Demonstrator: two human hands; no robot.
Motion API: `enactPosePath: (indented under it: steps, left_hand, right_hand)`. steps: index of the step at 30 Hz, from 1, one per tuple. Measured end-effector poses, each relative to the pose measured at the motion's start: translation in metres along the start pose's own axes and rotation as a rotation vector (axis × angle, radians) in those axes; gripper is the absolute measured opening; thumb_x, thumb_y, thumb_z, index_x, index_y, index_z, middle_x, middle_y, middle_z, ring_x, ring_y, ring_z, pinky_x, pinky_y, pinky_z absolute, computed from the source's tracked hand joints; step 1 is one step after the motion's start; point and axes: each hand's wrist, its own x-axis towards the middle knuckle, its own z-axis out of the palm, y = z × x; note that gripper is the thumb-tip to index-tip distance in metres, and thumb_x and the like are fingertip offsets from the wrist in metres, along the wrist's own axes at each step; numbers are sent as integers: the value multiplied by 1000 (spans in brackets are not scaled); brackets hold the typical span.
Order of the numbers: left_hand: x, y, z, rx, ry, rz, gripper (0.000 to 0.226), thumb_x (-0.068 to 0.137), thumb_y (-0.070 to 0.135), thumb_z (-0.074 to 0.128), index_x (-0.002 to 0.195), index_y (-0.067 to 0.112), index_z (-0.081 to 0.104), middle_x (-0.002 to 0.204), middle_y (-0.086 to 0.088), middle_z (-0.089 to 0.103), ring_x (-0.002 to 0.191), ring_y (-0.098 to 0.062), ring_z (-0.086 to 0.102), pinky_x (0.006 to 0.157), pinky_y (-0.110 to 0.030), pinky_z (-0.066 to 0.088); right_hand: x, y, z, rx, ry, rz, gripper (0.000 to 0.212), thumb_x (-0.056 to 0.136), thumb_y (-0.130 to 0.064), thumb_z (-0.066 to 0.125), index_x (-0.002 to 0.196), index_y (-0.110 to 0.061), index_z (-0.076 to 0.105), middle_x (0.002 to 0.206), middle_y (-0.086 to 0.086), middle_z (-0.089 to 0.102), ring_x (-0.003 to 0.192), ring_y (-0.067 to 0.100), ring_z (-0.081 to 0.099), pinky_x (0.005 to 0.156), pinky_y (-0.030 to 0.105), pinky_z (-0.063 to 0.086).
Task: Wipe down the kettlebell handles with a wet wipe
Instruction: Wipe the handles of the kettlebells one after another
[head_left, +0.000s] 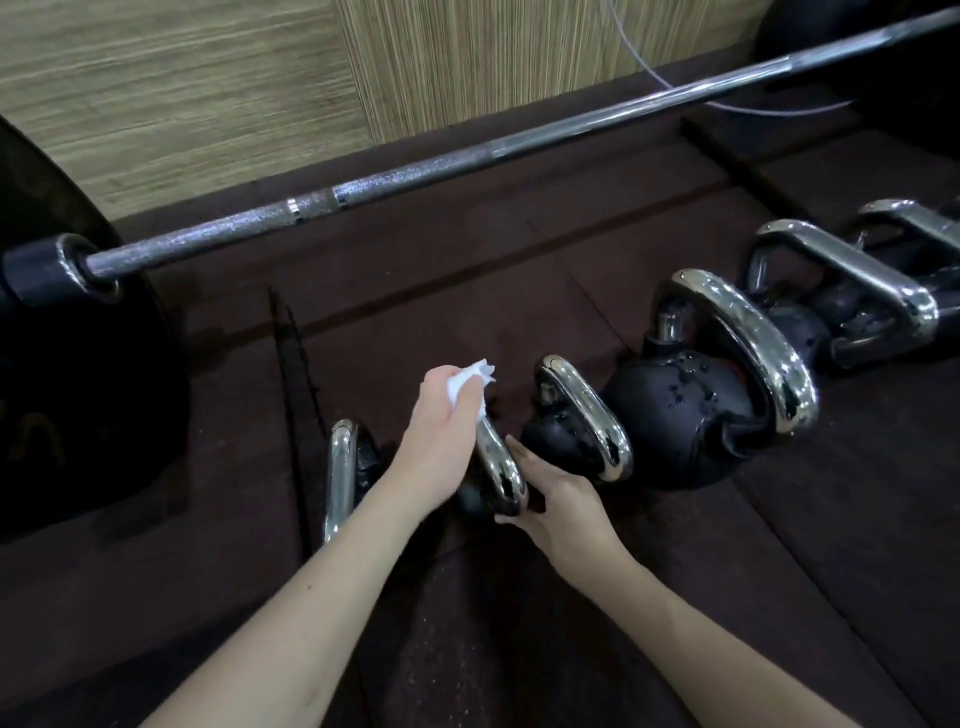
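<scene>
Several black kettlebells with chrome handles stand in a row on the dark floor, running from lower left to upper right. My left hand (441, 431) is closed around a white wet wipe (470, 382), pressed on the top of the second kettlebell's chrome handle (501, 470). My right hand (558, 493) steadies the same kettlebell, fingers on the near end of its handle. The smallest kettlebell's handle (340, 478) is to the left, partly behind my left forearm. To the right stand a third handle (587, 415) and a larger kettlebell (685, 415).
A barbell (415, 171) crosses the floor behind the row, with a black weight plate (78, 364) at far left. More kettlebell handles (852, 275) continue to the upper right. A wood-grain wall (208, 78) stands at the back; a thin cable (675, 83) lies by it.
</scene>
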Motion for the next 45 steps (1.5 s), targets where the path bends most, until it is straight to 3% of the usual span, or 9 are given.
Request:
enactPosePath:
  steps: [6, 14, 18, 23, 28, 31, 39, 42, 45]
  left_hand:
    - [-64, -32, 5, 774, -72, 513, 51, 106, 54, 34, 151, 31, 37, 173, 8, -7, 158, -24, -21, 128, -45, -1]
    - [8, 1, -7, 145, -31, -8, 31, 100, 62, 28, 116, 62, 54, 134, 33, 44, 159, -14, 7, 123, -44, 15]
    - [-16, -12, -2, 308, -10, 270, 46, 106, 54, 31, 150, 44, 39, 159, 18, 32, 160, -13, -5, 128, -40, 6]
    - [-79, -32, 10, 883, -49, 585, 59, 106, 48, 37, 160, 29, 21, 174, 5, -8, 160, -29, -15, 129, -50, 6]
    - [-14, -7, -1, 414, 2, 177, 48, 104, 58, 35, 147, 37, 37, 164, 16, 24, 161, -20, -6, 127, -41, 4]
    - [6, 13, -7, 0, -61, -157, 29, 98, 59, 39, 118, 46, 57, 139, 25, 50, 148, -16, 34, 122, -39, 25]
    - [-90, -40, 31, 825, 14, 542, 68, 106, 29, 42, 165, 25, 9, 174, 2, -8, 160, -30, -12, 127, -49, 9]
    - [-81, -39, 25, 689, 68, 427, 69, 106, 45, 34, 165, 30, 2, 173, 7, -13, 159, -25, -17, 128, -46, 3]
    - [-38, -17, 20, 415, 101, 211, 70, 100, 56, 29, 163, 31, 12, 173, 14, -9, 158, -12, -17, 128, -38, -4]
  right_hand:
    - [2, 3, 3, 60, -31, 132, 27, 85, 11, 70, 99, -12, 68, 79, -24, 59, 77, -25, 58, 67, 1, 43]
    - [2, 3, 0, -46, 24, 2, 77, 77, -1, 87, 145, -15, 55, 150, -12, 49, 135, -21, 37, 114, 13, 36]
    - [2, 8, 3, -86, 3, 13, 74, 76, 1, 86, 142, -15, 59, 144, -13, 56, 130, -13, 50, 109, 14, 43]
    - [-3, 4, 1, -197, -14, -46, 23, 66, -9, 83, 78, -21, 68, 74, -5, 62, 71, 0, 59, 72, 19, 44]
    - [3, 3, 3, -33, 33, -6, 69, 79, 5, 83, 142, -12, 59, 142, -5, 62, 124, -13, 55, 106, 13, 45]
    - [0, -1, -3, 53, 12, 45, 72, 84, 14, 74, 148, -8, 50, 151, -5, 49, 124, -28, 42, 96, 3, 45]
    - [5, 10, 4, 207, -58, 191, 27, 87, 7, 66, 113, 0, 69, 94, 4, 70, 86, 18, 63, 72, 12, 40]
    - [2, 4, 4, 260, 12, 153, 16, 77, 1, 79, 91, -6, 76, 75, -9, 64, 70, 5, 54, 63, 8, 44]
    - [8, 1, 10, 181, 18, 200, 52, 78, 1, 83, 126, -15, 70, 122, -13, 71, 103, -10, 63, 88, 3, 46]
